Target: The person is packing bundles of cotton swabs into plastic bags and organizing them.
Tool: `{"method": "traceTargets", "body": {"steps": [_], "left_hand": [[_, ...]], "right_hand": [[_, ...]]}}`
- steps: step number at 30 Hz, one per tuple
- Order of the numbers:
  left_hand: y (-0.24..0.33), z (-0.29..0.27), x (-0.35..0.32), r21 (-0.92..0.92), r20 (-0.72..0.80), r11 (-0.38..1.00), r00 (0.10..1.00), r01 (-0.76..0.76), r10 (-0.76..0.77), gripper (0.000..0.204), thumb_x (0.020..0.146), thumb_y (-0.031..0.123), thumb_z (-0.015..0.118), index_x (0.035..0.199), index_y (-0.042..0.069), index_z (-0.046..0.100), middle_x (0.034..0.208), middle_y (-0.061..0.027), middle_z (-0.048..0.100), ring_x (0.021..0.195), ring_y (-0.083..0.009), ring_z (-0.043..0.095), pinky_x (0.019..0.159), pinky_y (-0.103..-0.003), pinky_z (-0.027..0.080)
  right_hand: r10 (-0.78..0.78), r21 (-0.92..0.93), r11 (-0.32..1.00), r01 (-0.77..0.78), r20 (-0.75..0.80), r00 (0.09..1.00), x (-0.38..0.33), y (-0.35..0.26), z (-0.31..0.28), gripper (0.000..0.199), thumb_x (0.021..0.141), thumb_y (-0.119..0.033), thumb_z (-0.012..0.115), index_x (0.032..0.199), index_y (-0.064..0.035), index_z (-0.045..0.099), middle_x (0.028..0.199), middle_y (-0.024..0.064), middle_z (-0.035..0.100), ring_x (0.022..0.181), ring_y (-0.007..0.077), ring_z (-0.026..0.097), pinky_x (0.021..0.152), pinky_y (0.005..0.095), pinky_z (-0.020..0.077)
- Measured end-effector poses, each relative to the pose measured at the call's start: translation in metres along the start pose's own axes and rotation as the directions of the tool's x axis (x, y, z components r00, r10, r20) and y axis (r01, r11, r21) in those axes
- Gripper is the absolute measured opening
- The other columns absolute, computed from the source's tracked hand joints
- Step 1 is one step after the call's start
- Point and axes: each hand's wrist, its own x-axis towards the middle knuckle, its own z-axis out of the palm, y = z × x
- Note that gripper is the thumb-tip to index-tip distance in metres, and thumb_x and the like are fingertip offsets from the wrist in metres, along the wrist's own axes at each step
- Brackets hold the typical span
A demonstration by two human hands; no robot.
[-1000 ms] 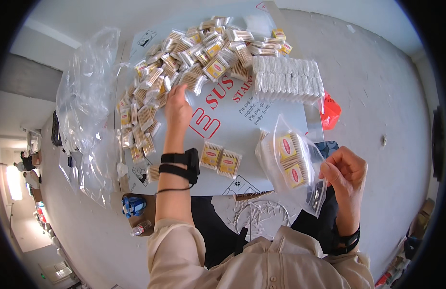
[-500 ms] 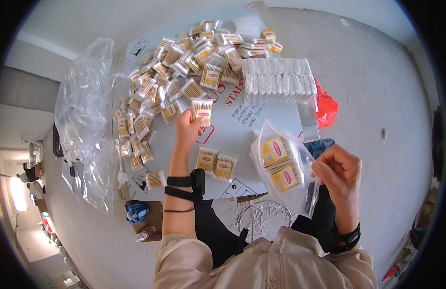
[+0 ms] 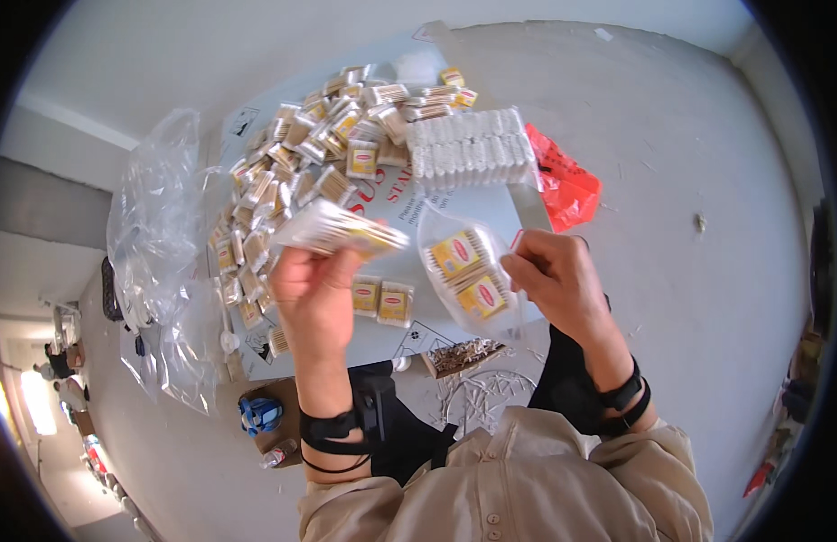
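My left hand [image 3: 312, 294] pinches a small packet of cotton swabs [image 3: 332, 228], tilted and blurred, above the table. Closed on the right edge of a transparent plastic bag [image 3: 495, 327] is my right hand [image 3: 558, 275]. Swab packets with yellow labels show through the bag's film, an upper one [image 3: 457, 255] and a lower one [image 3: 484, 296]. Between my hands, two more swab packets [image 3: 380, 301] lie side by side near the table's front edge. A large heap of swab packets [image 3: 296, 144] covers the table's far left.
A wrapped block of white-tipped swabs [image 3: 472, 149] sits at the back right of the table [image 3: 391, 339]. Beside it hangs a red plastic bag [image 3: 563, 181]. Crumpled transparent film [image 3: 161, 262] drapes at the left. Below the front edge are loose swabs [image 3: 486, 397] and a blue object [image 3: 260, 415].
My left hand has come nearer and tilted the packet, which now looks larger. My right hand has moved up and left with the bag. The whole view has shifted somewhat.
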Motion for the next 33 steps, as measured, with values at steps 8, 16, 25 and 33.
{"method": "traceTargets", "body": {"steps": [8, 16, 25, 33], "left_hand": [[0.011, 0.044, -0.004, 0.741, 0.482, 0.66, 0.785, -0.127, -0.39, 0.014, 0.084, 0.003, 0.063, 0.094, -0.005, 0.056, 0.085, -0.0239, 0.063, 0.08, -0.0431, 0.061, 0.066, -0.041, 0.049], [0.001, 0.049, 0.014, 0.853, 0.522, 0.408, 0.519, -0.325, -0.677, 0.015, 0.08, 0.001, 0.061, 0.094, -0.003, 0.063, 0.082, -0.0213, 0.065, 0.076, -0.0384, 0.063, 0.068, -0.041, 0.05], [-0.009, 0.067, 0.009, 0.817, 0.49, 0.136, 0.55, -0.561, -0.676, 0.015, 0.08, 0.017, 0.067, 0.081, 0.003, 0.069, 0.081, -0.0196, 0.066, 0.079, -0.0339, 0.066, 0.068, -0.041, 0.052], [0.004, 0.02, 0.042, 0.704, 0.303, 0.694, 0.947, -0.147, -0.106, 0.012, 0.086, 0.011, 0.066, 0.083, 0.001, 0.061, 0.064, -0.0071, 0.058, 0.054, -0.0178, 0.054, 0.052, -0.031, 0.042]], "right_hand": [[-0.095, 0.027, 0.995, 0.096, -0.044, 0.995, 0.005, 0.002, -0.003, 0.022, 0.085, -0.007, 0.061, 0.072, 0.0069, 0.051, 0.056, 0.0177, 0.048, 0.049, 0.0206, 0.038, 0.049, 0.0369, 0.0378], [-0.065, -0.031, 0.998, 0.062, -0.098, 0.993, 0.003, 0.002, -0.011, 0.026, 0.086, -0.008, 0.06, 0.069, 0.0068, 0.047, 0.056, 0.0198, 0.043, 0.047, 0.0259, 0.037, 0.048, 0.0387, 0.0374], [-0.036, 0.043, 0.998, 0.039, -0.076, 0.996, 0.003, -0.007, -0.007, 0.026, 0.085, -0.008, 0.062, 0.069, 0.0062, 0.047, 0.054, 0.0158, 0.042, 0.049, 0.0179, 0.036, 0.047, 0.0356, 0.0357], [0.069, 0.084, 0.994, -0.063, -0.067, 0.995, -0.002, 0.002, -0.016, 0.024, 0.087, -0.006, 0.061, 0.068, 0.0024, 0.051, 0.056, 0.004, 0.055, 0.051, 0.0035, 0.045, 0.046, 0.024, 0.0342]]}}
